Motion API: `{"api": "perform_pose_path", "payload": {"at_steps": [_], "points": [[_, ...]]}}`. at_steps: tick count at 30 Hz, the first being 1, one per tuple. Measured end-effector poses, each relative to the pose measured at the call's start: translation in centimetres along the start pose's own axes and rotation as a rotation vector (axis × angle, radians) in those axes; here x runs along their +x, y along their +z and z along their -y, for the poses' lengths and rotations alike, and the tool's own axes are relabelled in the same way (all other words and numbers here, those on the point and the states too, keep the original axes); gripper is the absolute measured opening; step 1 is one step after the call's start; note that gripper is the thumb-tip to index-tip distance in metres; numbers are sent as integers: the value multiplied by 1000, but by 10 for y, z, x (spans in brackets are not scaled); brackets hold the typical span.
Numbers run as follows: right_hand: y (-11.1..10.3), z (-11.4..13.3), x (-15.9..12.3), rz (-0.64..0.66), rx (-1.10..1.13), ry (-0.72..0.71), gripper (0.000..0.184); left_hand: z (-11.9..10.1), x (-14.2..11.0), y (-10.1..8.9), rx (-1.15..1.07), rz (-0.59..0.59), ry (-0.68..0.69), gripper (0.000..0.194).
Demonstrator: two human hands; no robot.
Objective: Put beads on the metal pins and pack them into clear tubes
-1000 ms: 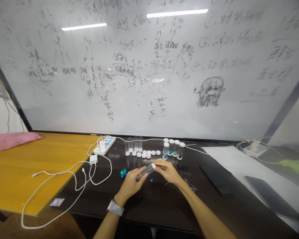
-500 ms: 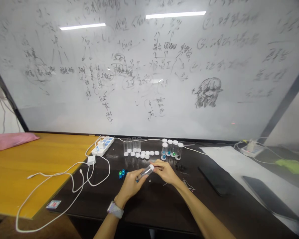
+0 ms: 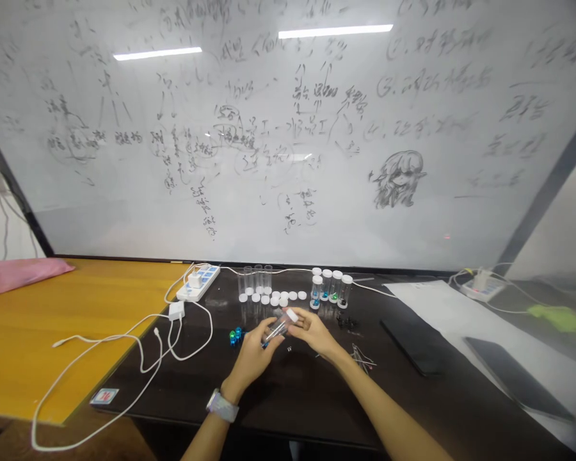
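Starting at the far left, a pink cloth (image 3: 14, 277) lies on a yellow wooden table (image 3: 52, 333), and a white charging cable (image 3: 100, 358) loops across to a dark tabletop (image 3: 288, 410). Beyond a white power strip (image 3: 198, 283) stand empty clear tubes (image 3: 255, 278) and loose white caps (image 3: 273, 298). Blue-green beads (image 3: 235, 335) sit just beside the left hand (image 3: 254, 358), which wears a smartwatch (image 3: 222, 406) and curls its fingers around the lower end of a clear plastic vial (image 3: 278, 328). The vial is tilted in the air between both hands, its white cap (image 3: 292, 315) toward the right hand (image 3: 314, 334), whose fingertips (image 3: 295, 328) pinch near that cap. Further right are capped vials holding beads (image 3: 330, 288), black beads (image 3: 346, 322), thin wire pieces (image 3: 362, 355), a black smartphone (image 3: 410, 347) and a dark tablet (image 3: 518, 379).
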State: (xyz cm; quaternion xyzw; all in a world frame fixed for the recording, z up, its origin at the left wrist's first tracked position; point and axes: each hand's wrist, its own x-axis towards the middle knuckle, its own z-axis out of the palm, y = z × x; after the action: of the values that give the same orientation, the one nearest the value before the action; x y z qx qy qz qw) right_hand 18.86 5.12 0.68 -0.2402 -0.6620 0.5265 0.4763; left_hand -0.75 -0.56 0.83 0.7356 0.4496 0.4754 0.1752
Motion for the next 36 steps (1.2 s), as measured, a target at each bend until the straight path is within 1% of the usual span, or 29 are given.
{"api": "perform_pose_path", "payload": {"at_steps": [2,4,7,9,11,15,17,18,20,22,24,27,29,31,33,36], "points": [[2,-2,-2,6,2,49,47,0,-2,1,-41,57,0,38],[1,-4,-3,-34,-6,59,43,0,-3,1,-71,83,10,40],[-9,-5,1,-160,-36,27,43,2,-2,1,-66,40,23,40],[-22,-4,6,-257,-82,-8,45,5,-1,1,-50,-9,27,38],[-41,-2,10,-344,-177,-40,45,8,1,1,-37,-61,21,34],[-84,5,16,-580,-491,-61,43,12,3,-1,-20,-129,-9,21],[-102,7,17,-651,-641,-47,46,15,5,-5,-16,-144,-17,20],[-109,7,17,-662,-720,-34,45,16,6,-8,-16,-147,-18,23],[-121,5,18,-647,-853,-1,42,20,8,-18,-11,-151,-9,36],[-129,2,20,-625,-931,32,37,24,10,-30,18,-152,2,45],[-133,-1,23,-616,-964,49,34,29,11,-44,84,-148,-2,47],[-136,-5,26,-600,-980,55,29,37,10,-65,216,-121,-32,42],[-137,-8,28,-570,-982,70,25,43,8,-76,308,-103,-18,40],[-138,-11,28,-532,-986,89,23,48,5,-82,396,-59,-9,39],[-138,-13,27,-503,-982,113,24,53,2,-84,455,0,-3,39],[-138,-15,23,-503,-972,149,36,60,0,-80,497,41,22,35]]}}
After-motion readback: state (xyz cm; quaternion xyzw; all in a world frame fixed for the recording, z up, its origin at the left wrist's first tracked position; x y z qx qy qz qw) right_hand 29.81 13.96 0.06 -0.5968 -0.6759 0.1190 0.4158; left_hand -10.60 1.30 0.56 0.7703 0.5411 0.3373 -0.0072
